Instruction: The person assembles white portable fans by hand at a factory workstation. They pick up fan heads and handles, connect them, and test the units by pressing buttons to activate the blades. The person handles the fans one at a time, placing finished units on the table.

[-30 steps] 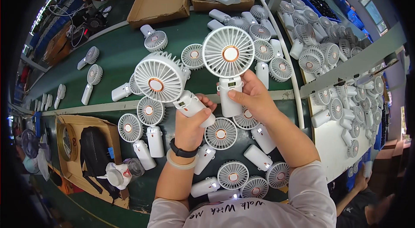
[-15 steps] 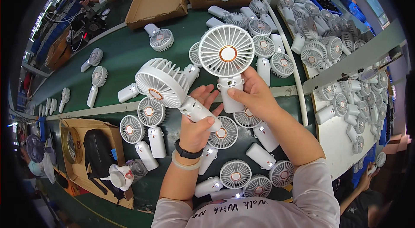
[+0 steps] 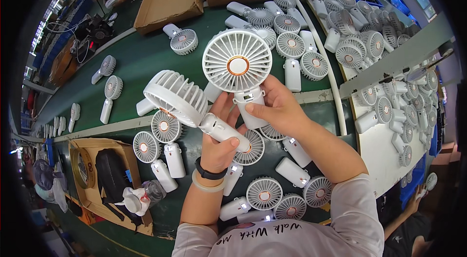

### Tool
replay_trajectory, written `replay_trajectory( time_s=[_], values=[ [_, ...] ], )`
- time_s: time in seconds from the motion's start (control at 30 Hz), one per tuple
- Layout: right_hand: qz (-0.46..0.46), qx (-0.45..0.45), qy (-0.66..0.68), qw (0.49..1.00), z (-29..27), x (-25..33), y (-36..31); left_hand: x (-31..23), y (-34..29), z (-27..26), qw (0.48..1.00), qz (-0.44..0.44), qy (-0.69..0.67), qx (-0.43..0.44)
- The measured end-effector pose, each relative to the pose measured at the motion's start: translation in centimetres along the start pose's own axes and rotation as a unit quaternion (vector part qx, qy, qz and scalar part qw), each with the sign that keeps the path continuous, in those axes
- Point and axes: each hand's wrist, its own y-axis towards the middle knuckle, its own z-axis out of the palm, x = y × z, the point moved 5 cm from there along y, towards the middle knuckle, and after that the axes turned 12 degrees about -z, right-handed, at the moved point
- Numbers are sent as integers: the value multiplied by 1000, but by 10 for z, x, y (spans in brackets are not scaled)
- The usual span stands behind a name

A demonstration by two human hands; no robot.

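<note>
My right hand [image 3: 275, 106] is closed round the handle of a white handheld fan [image 3: 237, 62], its round grille facing me and an orange ring at its hub. A small dark display shows on that handle above my thumb. In my left hand [image 3: 220, 145] is a second white handheld fan [image 3: 177, 99], tilted with its grille turned aside and its handle slanting across my palm. The two fan heads are side by side, nearly touching. Beneath my hands several like fans [image 3: 264, 193] lie on the dark green bench, some with small lights lit on their handles.
Fans lie along the green belt [image 3: 141, 74] beyond my hands. Open cardboard boxes [image 3: 168, 9] stand at the far side, near a person in pink. Many fans cover the white table [image 3: 369, 164] at right, behind a metal post. At left, a carton [image 3: 87, 189] holds a black bag.
The right hand's fan has moved left and a little nearer, toward the other fan. The left hand's fan has rolled, turning its front grille further out of sight.
</note>
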Motion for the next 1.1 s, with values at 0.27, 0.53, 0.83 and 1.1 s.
replay_trajectory(
  time_s=[0.27, 0.53, 0.83, 1.1],
  values=[
    [-28, -4, -10, 1000, 6, -6, -5, -5, 2, 20, 998, -43, -17, 51],
    [-169, 30, -481, 860, -22, 51, 11, 0, -5, 4, 1000, -11, -24, 10],
    [242, -44, -660, 709, -111, -47, 8, -13, -10, -1, 994, 9, -91, 63],
    [39, -9, 479, 877, -36, 26, -43, -28, -26, 5, 987, 9, -137, 89]
  ],
)
